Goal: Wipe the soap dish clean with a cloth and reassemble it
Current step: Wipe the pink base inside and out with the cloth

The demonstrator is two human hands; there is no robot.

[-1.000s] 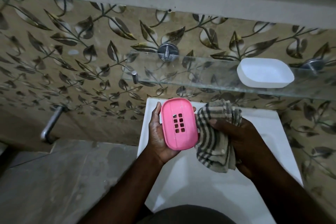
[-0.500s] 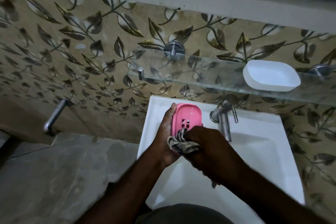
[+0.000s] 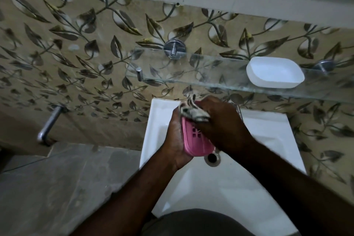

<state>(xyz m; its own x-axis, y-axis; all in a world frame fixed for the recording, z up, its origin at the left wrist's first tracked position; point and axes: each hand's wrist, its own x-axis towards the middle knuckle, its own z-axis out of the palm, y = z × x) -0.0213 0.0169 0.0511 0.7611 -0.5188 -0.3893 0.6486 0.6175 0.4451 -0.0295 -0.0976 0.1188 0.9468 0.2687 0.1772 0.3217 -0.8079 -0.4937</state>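
One pink tray (image 3: pixel 197 142) sits over the sink (image 3: pixel 268 140), left hand (image 3: pixel 175 136) fingers curled round its edge, right hand (image 3: pixel 222 122) fingers clamping the cloth (image 3: pixel 192 112) onto its top end, white base (image 3: pixel 274 72) well apart on the glass shelf (image 3: pixel 191 67).

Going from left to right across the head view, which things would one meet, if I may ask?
metal wall pipe → left hand → pink soap tray → right hand gripping the cloth → white dish base on the glass shelf
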